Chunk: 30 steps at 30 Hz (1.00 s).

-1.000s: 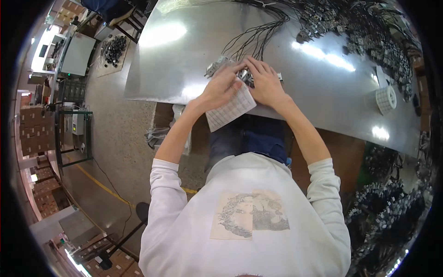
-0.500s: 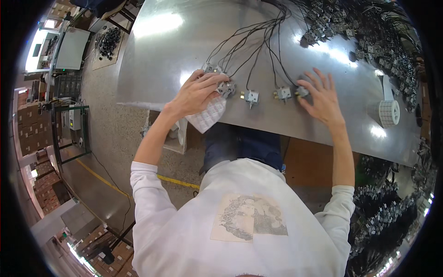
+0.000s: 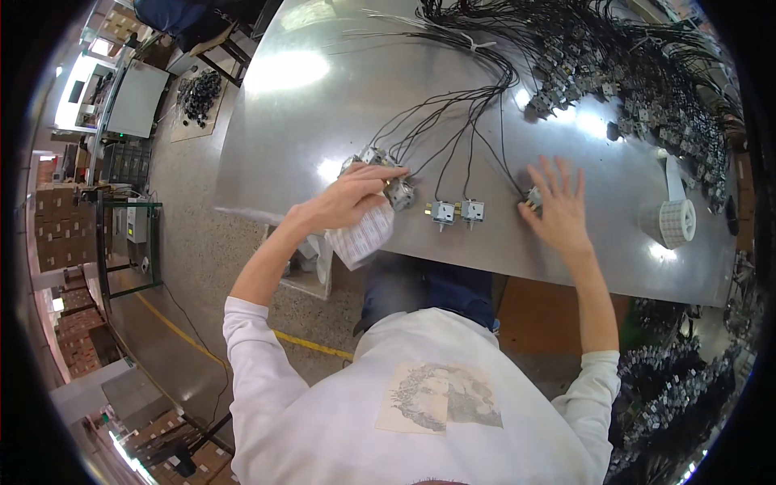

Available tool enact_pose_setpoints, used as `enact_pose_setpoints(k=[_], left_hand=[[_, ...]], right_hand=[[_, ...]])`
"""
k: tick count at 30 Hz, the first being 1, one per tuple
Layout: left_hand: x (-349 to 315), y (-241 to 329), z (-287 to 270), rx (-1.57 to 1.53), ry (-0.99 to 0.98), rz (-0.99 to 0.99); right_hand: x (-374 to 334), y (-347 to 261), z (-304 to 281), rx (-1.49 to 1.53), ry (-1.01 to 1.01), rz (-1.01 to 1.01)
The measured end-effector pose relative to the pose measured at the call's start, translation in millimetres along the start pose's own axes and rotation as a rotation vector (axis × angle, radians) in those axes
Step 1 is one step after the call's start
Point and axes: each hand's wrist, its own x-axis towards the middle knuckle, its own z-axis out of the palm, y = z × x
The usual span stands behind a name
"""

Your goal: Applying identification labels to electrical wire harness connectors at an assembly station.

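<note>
My left hand (image 3: 347, 200) is closed on a folded sheet of white labels (image 3: 361, 237), its fingers resting over a cluster of small metal thermostats (image 3: 400, 194) that it partly covers. Between my hands, two more thermostats (image 3: 457, 212) lie side by side near the table's front edge, each with a thin black lead running back. My right hand (image 3: 560, 212) has its fingers spread above the table. Under its thumb and index side sits another thermostat (image 3: 533, 196), partly hidden.
Black leads (image 3: 493, 81) gather into a tied bundle at the back of the metal table (image 3: 323, 113). A large pile of thermostats (image 3: 638, 97) covers the back right. A roll of white labels (image 3: 677, 224) stands at the right. More thermostats (image 3: 655, 388) hang below, right.
The two middle thermostats, apart before, now lie next to each other. My right hand's fingers have spread wider over its thermostat. The whole view has shifted, showing more of the table's far side.
</note>
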Motion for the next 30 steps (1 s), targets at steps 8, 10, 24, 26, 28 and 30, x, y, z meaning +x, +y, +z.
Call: enact_pose_setpoints(k=[8, 10, 24, 26, 28, 30], left_hand=[[-13, 21, 45, -0.384, 0.081, -0.048], [-11, 25, 65, -0.398, 0.116, -0.095], [18, 61, 158, 0.446, 0.436, -0.009], [16, 57, 156, 0.157, 0.441, 0.020], [7, 45, 147, 0.161, 0.454, 0.051], [-4, 35, 136, 0.165, 0.443, 0.067]], right_hand=[[-14, -95, 24, 0.074, -0.114, -0.092], [-12, -109, 29, 0.118, -0.038, -0.102], [10, -120, -10, 0.421, 0.063, -0.166], [14, -135, -6, 0.477, 0.129, -0.193], [13, -147, -4, 0.544, 0.147, -0.179], [13, -158, -2, 0.616, 0.160, -0.166]])
